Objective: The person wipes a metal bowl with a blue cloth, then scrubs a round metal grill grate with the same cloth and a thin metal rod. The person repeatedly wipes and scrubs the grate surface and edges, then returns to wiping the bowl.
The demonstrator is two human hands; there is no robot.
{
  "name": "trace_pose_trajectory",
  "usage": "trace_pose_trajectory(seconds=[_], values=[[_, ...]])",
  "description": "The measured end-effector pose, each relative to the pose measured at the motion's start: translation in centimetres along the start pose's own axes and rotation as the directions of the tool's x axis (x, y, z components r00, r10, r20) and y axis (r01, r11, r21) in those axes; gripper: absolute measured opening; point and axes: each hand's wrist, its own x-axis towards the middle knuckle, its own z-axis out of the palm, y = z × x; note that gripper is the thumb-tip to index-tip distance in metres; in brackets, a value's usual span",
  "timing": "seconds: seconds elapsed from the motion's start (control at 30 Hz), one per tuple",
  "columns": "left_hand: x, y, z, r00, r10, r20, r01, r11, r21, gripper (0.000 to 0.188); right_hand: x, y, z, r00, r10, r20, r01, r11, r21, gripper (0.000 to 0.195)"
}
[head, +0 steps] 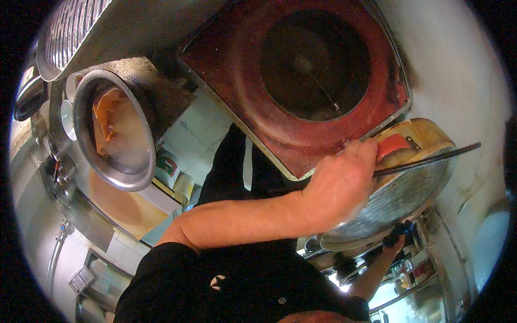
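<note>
My left hand point(343, 181) reaches across in front of me, fingers closed around a long thin dark rod point(436, 159) that sticks out to the right. Its fingertips are close to a red piece point(394, 146), apparently a handle, on a large round tilted vessel or lid point(412, 183) with a yellowish edge and a ribbed grey side. On the far side of this round thing is my right hand point(402, 233), small in view and partly hidden, with something dark at the wrist; its grip is not clear. Ahead lies a red stove top point(250, 93) with a dark round opening point(315, 64).
A wide steel bowl point(150, 161) holding cloudy liquid and an orange-brown piece stands at the left, near white bowls point(68, 119). A ribbed metal rack point(72, 36) is at the upper left. Tiled floor point(188, 127) shows between stove and bowl. A pale wall borders the right.
</note>
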Motion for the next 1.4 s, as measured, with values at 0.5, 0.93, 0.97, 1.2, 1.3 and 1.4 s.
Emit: trace_pose_trajectory(seconds=[0.5, 0.93, 0.97, 1.2, 1.3, 1.4], values=[[9.0, -12.6, -15.4, 0.971, -0.111, -0.209, 0.166, 0.949, 0.267, 0.048, 9.5, 0.4, 29.6, 0.945, -0.032, 0.326, 0.024, 0.999, 0.029, 0.062], [13.8, -19.8, -20.6, 0.991, 0.008, -0.136, 0.086, 0.738, 0.669, 0.045, 15.3, -0.2, 39.7, 0.973, -0.074, 0.219, 0.123, 0.968, -0.217, 0.047], [13.9, -19.8, -20.3, 0.990, 0.022, -0.140, 0.080, 0.727, 0.682, 0.045, 15.9, -0.5, 39.2, 0.964, -0.071, 0.258, 0.131, 0.966, -0.223, 0.046], [13.2, -19.0, -19.2, 0.987, -0.070, -0.144, 0.152, 0.697, 0.700, 0.039, 17.2, -0.9, 37.8, 0.966, -0.061, 0.253, 0.134, 0.950, -0.283, 0.045], [13.6, -19.9, -19.1, 0.977, -0.062, -0.203, 0.183, 0.726, 0.663, 0.033, 17.3, -0.6, 37.8, 0.951, 0.004, 0.308, 0.071, 0.970, -0.231, 0.046], [13.3, -19.7, -19.3, 0.958, -0.074, -0.277, 0.227, 0.784, 0.577, 0.031, 17.4, -0.5, 37.2, 0.957, 0.017, 0.290, 0.061, 0.964, -0.257, 0.047]])
